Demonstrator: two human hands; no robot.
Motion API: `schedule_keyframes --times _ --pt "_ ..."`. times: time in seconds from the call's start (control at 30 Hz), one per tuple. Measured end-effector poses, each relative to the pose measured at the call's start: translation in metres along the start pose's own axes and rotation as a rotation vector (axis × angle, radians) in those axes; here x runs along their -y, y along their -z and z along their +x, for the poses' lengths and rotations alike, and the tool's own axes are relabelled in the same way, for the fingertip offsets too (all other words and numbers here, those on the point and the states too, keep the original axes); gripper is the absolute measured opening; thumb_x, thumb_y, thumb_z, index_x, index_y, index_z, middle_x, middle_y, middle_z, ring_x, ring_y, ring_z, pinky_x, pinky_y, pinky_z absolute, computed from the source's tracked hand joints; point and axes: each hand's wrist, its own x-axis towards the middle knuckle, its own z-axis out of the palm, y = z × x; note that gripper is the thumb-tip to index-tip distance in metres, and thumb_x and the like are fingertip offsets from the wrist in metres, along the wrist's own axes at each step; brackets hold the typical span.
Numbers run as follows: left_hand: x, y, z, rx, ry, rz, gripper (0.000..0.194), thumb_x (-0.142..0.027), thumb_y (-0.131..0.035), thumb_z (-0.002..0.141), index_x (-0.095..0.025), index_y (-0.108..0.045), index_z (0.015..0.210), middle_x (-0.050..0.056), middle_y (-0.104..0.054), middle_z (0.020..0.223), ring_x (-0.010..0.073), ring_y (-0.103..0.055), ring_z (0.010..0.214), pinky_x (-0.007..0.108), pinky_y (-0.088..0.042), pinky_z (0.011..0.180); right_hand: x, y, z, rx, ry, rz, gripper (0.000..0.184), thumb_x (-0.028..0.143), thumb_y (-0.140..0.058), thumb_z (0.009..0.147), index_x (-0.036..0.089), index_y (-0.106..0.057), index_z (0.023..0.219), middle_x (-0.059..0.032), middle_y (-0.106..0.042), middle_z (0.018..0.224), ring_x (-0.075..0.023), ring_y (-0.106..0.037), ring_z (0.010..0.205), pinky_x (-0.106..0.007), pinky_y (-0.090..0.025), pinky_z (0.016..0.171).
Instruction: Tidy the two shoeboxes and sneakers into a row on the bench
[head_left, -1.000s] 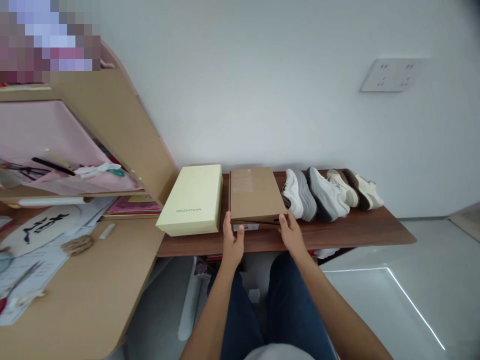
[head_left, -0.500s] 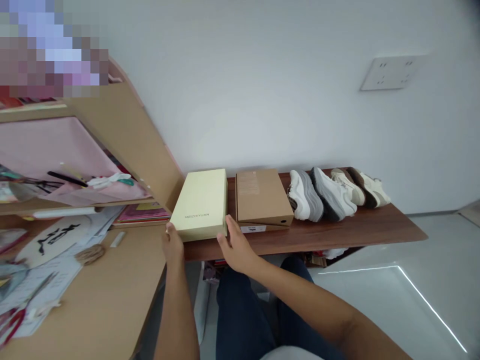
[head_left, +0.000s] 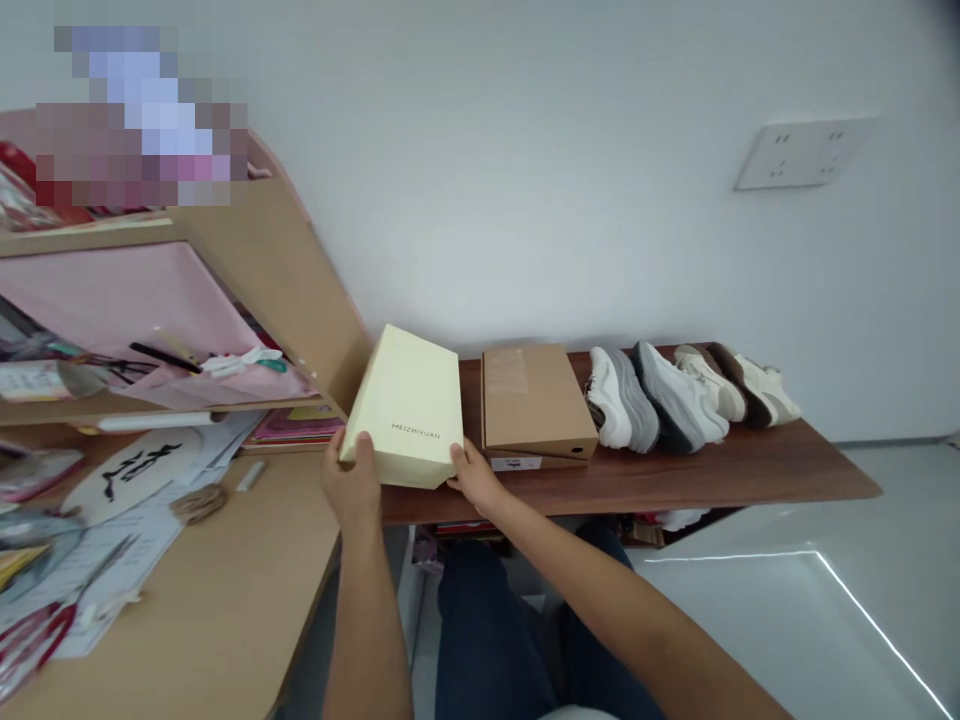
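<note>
A pale yellow shoebox (head_left: 405, 405) printed "MEIZHIYUAN" is tilted and lifted off the brown wooden shelf (head_left: 645, 490). My left hand (head_left: 352, 478) grips its near left edge, and my right hand (head_left: 472, 478) presses against its right side. To the right stands a brown cardboard shoebox (head_left: 536, 405) with a white label on its front. Beyond it, two pairs of sneakers (head_left: 679, 395) lie on their sides in a row, one white and grey, the other cream and brown.
A wooden desk (head_left: 202, 610) at left holds papers, scissors, a twine bundle and a round paper with black brushwork. Above it is a wooden shelf unit (head_left: 277, 290) with a pink fabric organizer. A white wall plate (head_left: 802, 155) is on the wall.
Both hands have moved left from the brown box to the yellow box. The yellow box now tilts up off the shelf between them. The view has turned slightly left.
</note>
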Motion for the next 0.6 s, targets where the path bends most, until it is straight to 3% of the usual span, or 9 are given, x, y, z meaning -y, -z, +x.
schedule_keyframes --times 0.13,0.27,0.4,0.5,0.6 --pt "-0.029 -0.005 -0.018 -0.103 -0.341 0.2 0.07 -0.045 -0.072 0.073 -0.015 -0.056 0.134 0.018 -0.052 0.136 0.0346 -0.045 0.133 0.055 -0.033 0.115 0.009 -0.003 -0.008 0.002 0.089 -0.097 0.048 0.051 -0.062 0.09 0.025 -0.063 0.131 -0.0075 -0.066 0.13 -0.0264 -0.055 0.128 -0.047 -0.04 0.113" --pt "-0.046 -0.01 -0.04 -0.037 -0.545 0.243 0.085 -0.042 -0.077 0.071 -0.014 -0.045 0.144 0.021 -0.045 0.142 0.038 -0.039 0.138 0.058 -0.03 0.115 0.048 -0.004 -0.016 0.075 0.013 0.054 0.051 0.058 -0.05 0.095 0.028 -0.059 0.135 -0.0067 -0.064 0.135 -0.0249 -0.058 0.125 -0.047 -0.049 0.105" --pt "-0.047 -0.01 -0.06 0.036 -0.599 0.218 0.101 -0.05 -0.079 0.069 -0.013 -0.035 0.152 0.025 -0.036 0.151 0.0408 -0.032 0.144 0.058 -0.027 0.117 0.087 0.005 -0.022 0.196 -0.119 0.138 0.059 0.064 -0.055 0.091 0.035 -0.047 0.142 -0.0058 -0.062 0.139 -0.0258 -0.064 0.115 -0.051 -0.055 0.093" --pt "-0.036 -0.007 -0.068 0.138 -0.599 0.119 0.109 -0.056 -0.078 0.069 -0.013 -0.029 0.155 0.026 -0.029 0.158 0.0411 -0.027 0.148 0.058 -0.026 0.118 0.095 0.014 -0.024 0.253 -0.131 0.157 0.062 0.064 -0.065 0.085 0.038 -0.047 0.138 -0.0047 -0.064 0.136 -0.026 -0.066 0.109 -0.055 -0.055 0.091" --pt "-0.015 -0.005 -0.063 0.201 -0.459 -0.109 0.093 -0.059 -0.065 0.081 -0.014 -0.03 0.155 0.022 -0.037 0.157 0.0352 -0.038 0.144 0.051 -0.032 0.117 0.09 0.021 -0.026 0.255 -0.124 0.184 0.059 0.067 -0.058 0.088 0.037 -0.046 0.137 -0.0066 -0.062 0.137 -0.0263 -0.065 0.109 -0.057 -0.056 0.087"
